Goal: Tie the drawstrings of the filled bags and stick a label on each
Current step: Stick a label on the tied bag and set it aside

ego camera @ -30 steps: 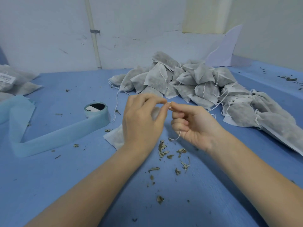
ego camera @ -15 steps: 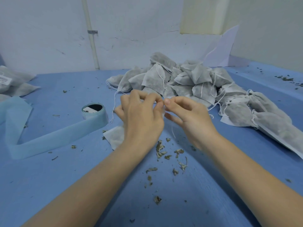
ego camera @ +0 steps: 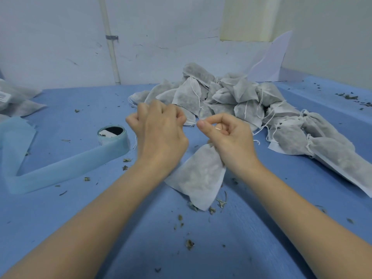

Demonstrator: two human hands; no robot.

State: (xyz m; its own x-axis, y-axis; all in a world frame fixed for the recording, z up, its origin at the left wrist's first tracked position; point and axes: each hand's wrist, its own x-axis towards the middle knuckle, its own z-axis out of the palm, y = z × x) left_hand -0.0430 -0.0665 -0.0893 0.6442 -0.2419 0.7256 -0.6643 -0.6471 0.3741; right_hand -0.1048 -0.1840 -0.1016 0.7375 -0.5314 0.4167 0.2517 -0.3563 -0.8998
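Pinching drawstring (ego camera: 191, 123): left hand (ego camera: 161, 129), right hand (ego camera: 227, 135).

A white non-woven filled bag (ego camera: 199, 178) is held above the blue table (ego camera: 231, 248), between and below the left hand (ego camera: 161, 129) and the right hand (ego camera: 227, 137). A thin white drawstring (ego camera: 191, 123) is stretched between the two hands. Behind them a heap of grey filled drawstring bags (ego camera: 241, 101) is piled, extending rightward. A roll of pale blue label tape (ego camera: 112, 135) is set left of the left hand. More bags (ego camera: 18, 101) are placed at the far left edge.
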